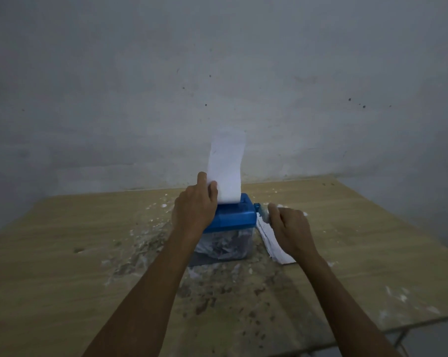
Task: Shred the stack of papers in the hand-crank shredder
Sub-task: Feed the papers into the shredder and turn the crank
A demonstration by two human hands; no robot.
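Paper [226, 166] stands upright in the shredder [233, 217] slot, left hand [194, 210] pinching its edge to guide the feed. Right hand [289, 228] grips the crank [262, 213]; spare stack [271, 240] lies beside for quick reloading.

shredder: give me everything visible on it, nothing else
The shredder is small, with a blue plastic-looking top on a clear bin that holds dark and white shreds. It stands upright mid-table. A white sheet rises from its top slot, pinched by the left hand. The right hand grips its crank on the right side.
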